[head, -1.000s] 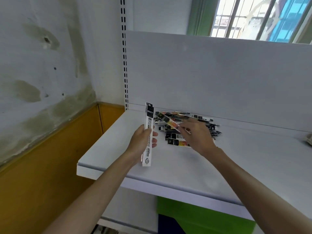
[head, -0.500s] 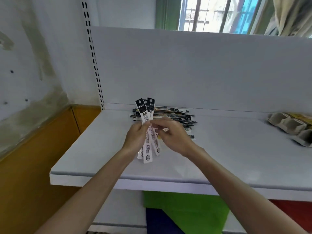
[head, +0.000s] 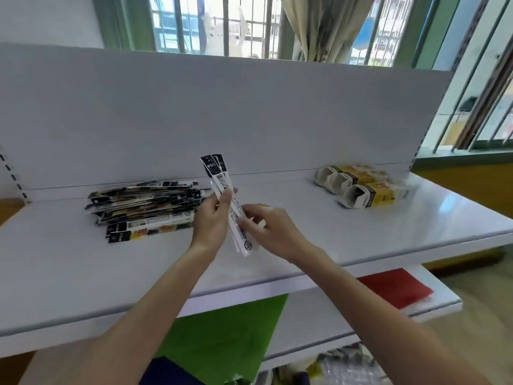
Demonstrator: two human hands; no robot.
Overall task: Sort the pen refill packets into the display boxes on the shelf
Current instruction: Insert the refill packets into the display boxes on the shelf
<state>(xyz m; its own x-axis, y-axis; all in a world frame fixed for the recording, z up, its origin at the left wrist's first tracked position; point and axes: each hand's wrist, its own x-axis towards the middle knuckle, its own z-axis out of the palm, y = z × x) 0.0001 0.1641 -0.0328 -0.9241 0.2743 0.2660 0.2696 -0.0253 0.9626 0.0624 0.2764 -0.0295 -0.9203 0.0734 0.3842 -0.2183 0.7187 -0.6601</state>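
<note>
Compared with half a second earlier, the head view has swung right: the display boxes point(head: 363, 187) now sit fully in frame at the right rear of the shelf point(head: 305, 245), and the loose pile of packets point(head: 144, 209) has shifted to the left of the hands. The held packets remain fanned between both hands as before.

Head view, only view supplied. Left hand point(head: 212, 220) is closed around two or more pen refill packets point(head: 226, 201), thumb and fingers pinching them at mid-length. These held packets are long, flat, narrow strips, white with fine print and a black header at the upper end; they stand tilted, tops leaning left, above the shelf between pile and boxes. Right hand point(head: 270, 227) pinches the lower part of the same strips with thumb and forefinger, the other fingers loosely curled.

Pile: many similar flat strips lying roughly horizontal and overlapping, black, white and some yellow-orange print, glossy wrapping, close to the back panel point(head: 249, 112).

Display boxes: three small cardboard cartons side by side, yellow and black printed sides, pale open ends facing left-front. Contents cannot be told.

Shelf is smooth, white, slightly reflective sheet with a rounded front edge. Back panel is plain white and matte. A lower shelf point(head: 433, 304) carries a red sheet point(head: 397, 287); a green sheet point(head: 222, 343) shows beneath.
</note>
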